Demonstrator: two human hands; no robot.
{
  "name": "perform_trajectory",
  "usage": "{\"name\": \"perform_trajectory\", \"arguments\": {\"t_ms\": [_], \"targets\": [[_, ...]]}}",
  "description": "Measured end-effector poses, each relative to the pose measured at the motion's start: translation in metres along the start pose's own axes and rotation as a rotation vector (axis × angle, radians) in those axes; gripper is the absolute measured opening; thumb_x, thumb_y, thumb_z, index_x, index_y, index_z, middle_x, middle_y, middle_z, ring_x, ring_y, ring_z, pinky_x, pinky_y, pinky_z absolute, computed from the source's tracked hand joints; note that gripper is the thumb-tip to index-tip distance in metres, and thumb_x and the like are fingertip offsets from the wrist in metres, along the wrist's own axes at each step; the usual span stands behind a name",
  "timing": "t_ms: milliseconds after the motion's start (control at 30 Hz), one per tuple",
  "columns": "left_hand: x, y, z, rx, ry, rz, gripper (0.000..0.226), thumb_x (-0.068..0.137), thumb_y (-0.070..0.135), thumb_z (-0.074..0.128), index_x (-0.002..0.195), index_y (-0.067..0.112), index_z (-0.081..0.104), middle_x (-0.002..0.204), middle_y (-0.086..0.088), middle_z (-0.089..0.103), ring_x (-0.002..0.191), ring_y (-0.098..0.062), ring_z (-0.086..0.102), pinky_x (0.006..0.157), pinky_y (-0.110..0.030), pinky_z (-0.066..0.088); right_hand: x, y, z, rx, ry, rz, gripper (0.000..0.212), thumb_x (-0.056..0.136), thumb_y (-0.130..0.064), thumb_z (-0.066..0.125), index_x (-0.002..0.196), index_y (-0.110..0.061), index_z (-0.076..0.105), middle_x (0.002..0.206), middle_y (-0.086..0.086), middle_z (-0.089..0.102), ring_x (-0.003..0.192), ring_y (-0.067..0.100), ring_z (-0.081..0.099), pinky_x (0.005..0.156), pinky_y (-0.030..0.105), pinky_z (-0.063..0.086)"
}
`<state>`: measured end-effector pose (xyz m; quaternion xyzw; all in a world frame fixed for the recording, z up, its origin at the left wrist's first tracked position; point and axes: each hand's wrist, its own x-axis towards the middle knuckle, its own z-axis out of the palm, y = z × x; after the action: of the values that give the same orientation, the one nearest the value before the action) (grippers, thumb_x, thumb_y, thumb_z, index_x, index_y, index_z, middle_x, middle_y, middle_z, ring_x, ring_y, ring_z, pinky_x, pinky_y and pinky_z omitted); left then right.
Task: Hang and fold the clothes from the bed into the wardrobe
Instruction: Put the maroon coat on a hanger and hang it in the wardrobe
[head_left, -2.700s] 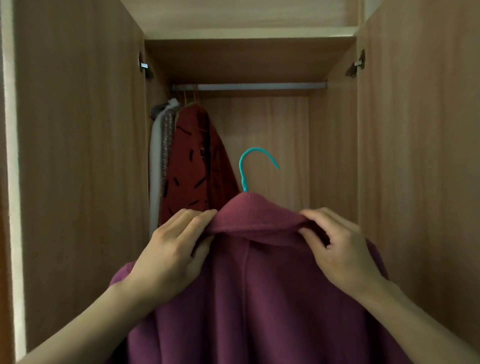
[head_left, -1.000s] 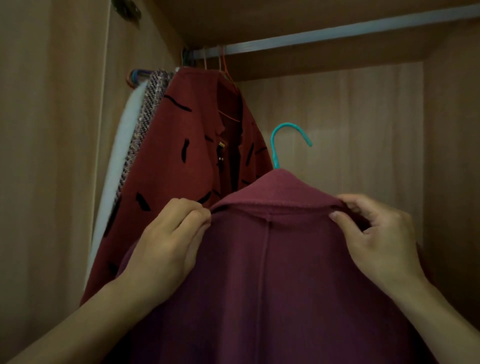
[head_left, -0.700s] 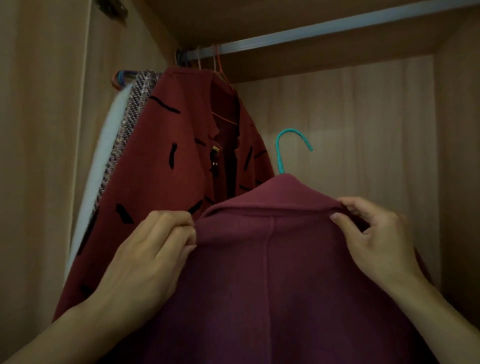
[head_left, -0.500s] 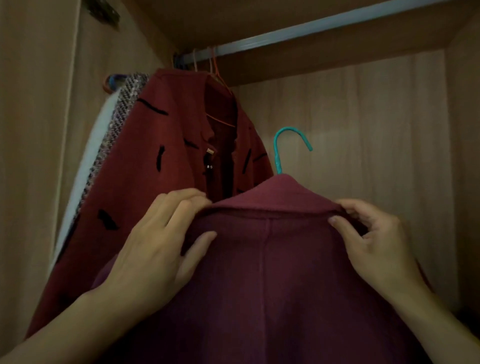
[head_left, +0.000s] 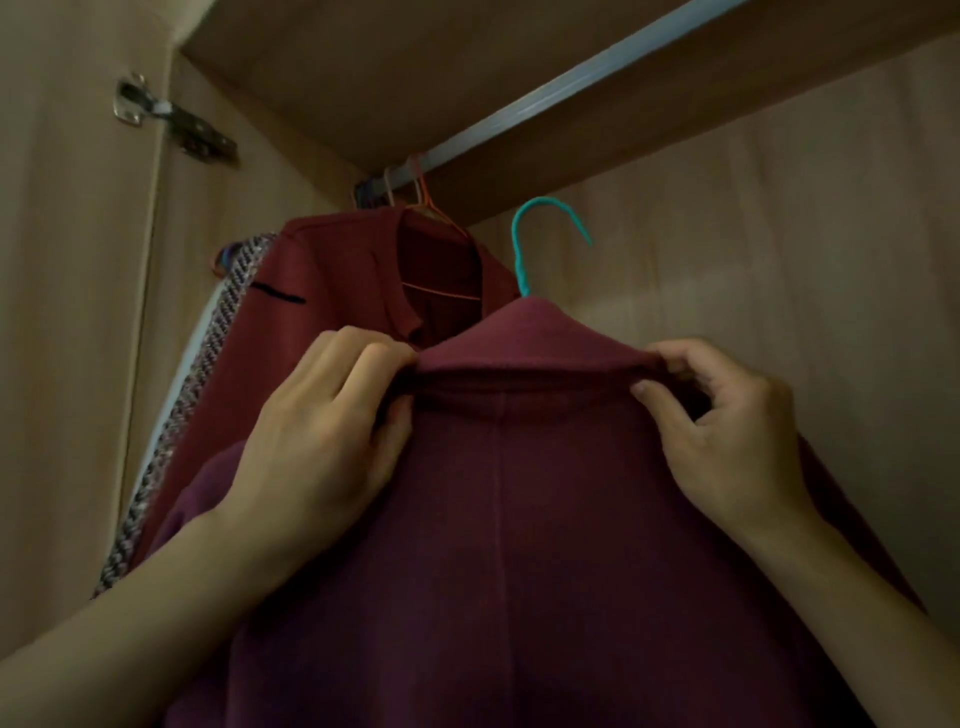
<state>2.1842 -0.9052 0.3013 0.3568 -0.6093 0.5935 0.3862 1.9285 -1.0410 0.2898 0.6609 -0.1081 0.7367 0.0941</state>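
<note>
A maroon coat (head_left: 519, 519) fills the lower middle, its back toward me, draped on a teal hanger (head_left: 524, 244) whose hook pokes up free, below the metal wardrobe rail (head_left: 571, 88). My left hand (head_left: 322, 431) grips the left side of the folded collar with curled fingers. My right hand (head_left: 727, 415) pinches the collar's right side between thumb and fingers. The hanger's shoulders are hidden under the coat.
A red garment with black dashes (head_left: 337, 291) hangs on an orange hanger (head_left: 431, 208) at the rail's left end, with a tweed piece (head_left: 208, 374) beside it. Wooden wardrobe walls close in left and right; a door hinge (head_left: 171, 124) sits upper left.
The coat and both hands have risen toward the rail, and my view has tilted upward. My left hand's fingers have curled back onto the collar after lying flatter.
</note>
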Motion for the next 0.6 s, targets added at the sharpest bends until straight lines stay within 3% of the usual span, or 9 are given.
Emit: {"name": "perform_trajectory", "arguments": {"t_ms": [67,133,333,467,600], "targets": [[0.013,-0.011,0.001,0.060,0.000,0.033,0.020,0.091,0.007,0.059,0.109,0.001,0.060,0.105,-0.012,0.058,0.091,-0.029,0.056,0.078,-0.040,0.047,0.011,0.005,0.015,0.029,0.005,-0.018,0.017,0.088,-0.013,0.070,0.101,-0.021,0.065,0.089,-0.022,0.062,0.074,0.001,0.063,0.060,0.008,0.046],[0.025,-0.022,0.004,0.104,-0.014,0.063,0.019,0.091,0.005,0.058,0.109,-0.002,0.061,0.104,-0.015,0.058,0.089,-0.031,0.055,0.077,-0.043,0.047,0.024,0.011,0.029,0.048,0.004,-0.044,0.018,0.088,-0.009,0.070,0.101,-0.020,0.061,0.088,-0.021,0.061,0.082,0.000,0.063,0.068,0.010,0.048],[0.059,-0.063,0.017,0.213,-0.042,0.127,0.022,0.089,0.004,0.058,0.109,-0.003,0.062,0.103,-0.018,0.058,0.090,-0.034,0.055,0.076,-0.043,0.047,0.073,0.033,0.079,0.096,0.036,-0.142,0.019,0.091,-0.004,0.064,0.100,-0.019,0.057,0.088,-0.017,0.059,0.086,-0.003,0.060,0.071,0.004,0.043],[0.083,-0.105,0.027,0.286,-0.042,0.095,0.019,0.088,0.001,0.059,0.108,0.000,0.059,0.100,-0.015,0.054,0.088,-0.031,0.051,0.072,-0.041,0.044,0.118,0.040,0.131,0.085,0.039,-0.168,0.016,0.091,-0.002,0.061,0.101,-0.014,0.056,0.094,-0.005,0.061,0.085,0.004,0.057,0.075,0.008,0.043],[0.121,-0.155,0.045,0.338,-0.032,0.041,0.020,0.086,0.002,0.061,0.106,0.000,0.058,0.099,-0.016,0.054,0.087,-0.033,0.052,0.070,-0.047,0.047,0.186,0.045,0.185,0.066,0.034,-0.167,0.017,0.091,-0.001,0.059,0.103,-0.013,0.055,0.097,-0.003,0.057,0.088,0.006,0.053,0.075,0.007,0.041]]}}
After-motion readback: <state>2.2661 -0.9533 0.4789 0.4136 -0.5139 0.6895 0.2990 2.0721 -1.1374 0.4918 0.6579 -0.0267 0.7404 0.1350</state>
